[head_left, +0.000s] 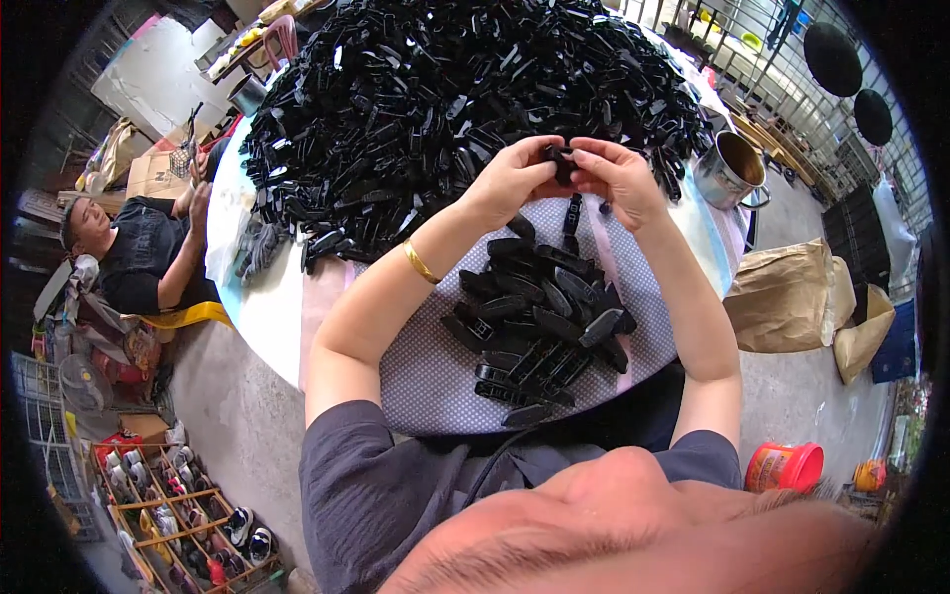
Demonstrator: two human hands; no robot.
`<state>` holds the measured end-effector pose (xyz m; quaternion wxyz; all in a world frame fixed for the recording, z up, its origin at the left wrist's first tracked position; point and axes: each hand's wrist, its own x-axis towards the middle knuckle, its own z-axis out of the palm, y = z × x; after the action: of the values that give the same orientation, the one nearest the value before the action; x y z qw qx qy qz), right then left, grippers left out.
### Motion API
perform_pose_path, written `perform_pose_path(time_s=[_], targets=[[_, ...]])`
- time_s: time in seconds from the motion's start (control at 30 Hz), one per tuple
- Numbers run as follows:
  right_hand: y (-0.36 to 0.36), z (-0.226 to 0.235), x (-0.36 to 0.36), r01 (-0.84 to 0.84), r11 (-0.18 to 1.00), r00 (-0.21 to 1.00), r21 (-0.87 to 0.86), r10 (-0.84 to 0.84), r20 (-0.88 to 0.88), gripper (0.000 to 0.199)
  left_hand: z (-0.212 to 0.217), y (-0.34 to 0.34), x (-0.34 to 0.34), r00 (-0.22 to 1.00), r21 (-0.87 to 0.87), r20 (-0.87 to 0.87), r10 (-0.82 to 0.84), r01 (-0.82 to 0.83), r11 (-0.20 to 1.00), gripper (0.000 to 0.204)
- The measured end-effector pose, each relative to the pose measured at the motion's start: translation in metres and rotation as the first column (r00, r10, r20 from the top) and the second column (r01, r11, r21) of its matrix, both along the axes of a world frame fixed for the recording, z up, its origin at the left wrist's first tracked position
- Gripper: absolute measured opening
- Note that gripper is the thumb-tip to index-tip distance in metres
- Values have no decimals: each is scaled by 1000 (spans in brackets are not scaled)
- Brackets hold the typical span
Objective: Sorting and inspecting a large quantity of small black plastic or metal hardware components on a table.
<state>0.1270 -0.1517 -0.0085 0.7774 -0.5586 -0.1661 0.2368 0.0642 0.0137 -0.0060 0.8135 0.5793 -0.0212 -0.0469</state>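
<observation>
Above the near edge of a big heap of black plastic parts [435, 99], my left hand [510, 180] and my right hand [621, 183] meet fingertip to fingertip. Pinched between them is a small black plastic part [563, 166]; the fingers cover much of it, so its exact kind is unclear. Closer to me lies a smaller pile of black plastic parts [515, 287], some oblong and smooth, others slotted like clips. One slotted black piece [572, 220] rests just below my hands. Both piles sit on a round table [272, 327] partly covered by a dotted grey cloth [416, 391].
A metal mug [730, 170] stands at the table's right edge, and a dark grey cloth [260, 249] lies at the left. Another person [148, 252] sits to the left. Brown paper sacks [787, 297], a red bucket [785, 466] and a shoe rack [173, 505] are on the floor.
</observation>
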Motion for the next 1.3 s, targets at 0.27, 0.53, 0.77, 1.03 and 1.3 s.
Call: perform_pose_path(time_s=[0.27,0.53,0.77,1.03,1.3], targets=[[-3,-4,0,60,984,970,-169,-17,241,18,-1,4,-1,976,296,209,66,-127,947,30],[7,-11,-8,158,982,927,-107,-110,358,14,-1,4,-2,950,236,260,174,-237,942,28],[12,-13,-16,473,874,512,-113,-168,843,11,-6,-6,-4,963,-22,197,184,-183,983,28],[9,3,-25,91,951,856,-294,75,511,18,3,5,-2,976,-119,211,56,-31,992,23],[6,7,-33,336,885,570,-323,83,818,19,6,6,-4,960,-41,277,43,-33,999,23]])
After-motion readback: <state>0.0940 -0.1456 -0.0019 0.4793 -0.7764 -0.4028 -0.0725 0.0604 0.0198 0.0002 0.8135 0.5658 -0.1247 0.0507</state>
